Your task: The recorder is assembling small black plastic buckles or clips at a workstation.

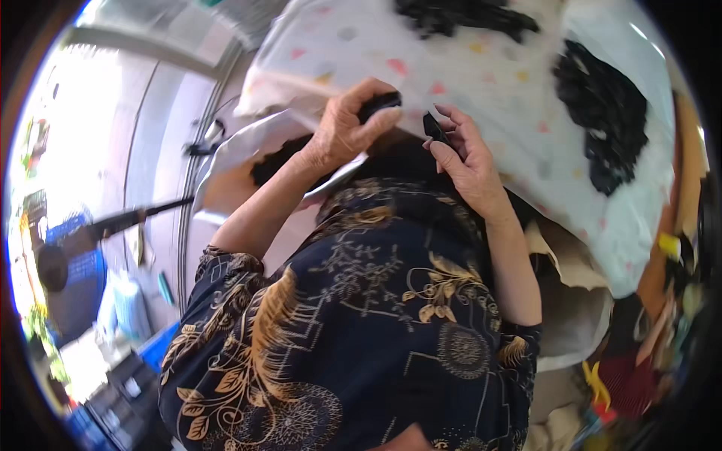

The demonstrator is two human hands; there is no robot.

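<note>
Above the near edge of the white cover with its coloured triangles, each hand grips a black piece. The left hand curls round the dark piece, which sits between thumb and bent fingers. The right hand has the smaller black piece between thumb and fingers, one end jutting beyond them. One black heap lies on the cover's far part, a second heap on its right.

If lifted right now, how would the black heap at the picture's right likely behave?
The black heap would probably sag, since it looks crumpled and ragged-edged. It seems unlikely to roll, lying spread out on the patterned cover.
</note>
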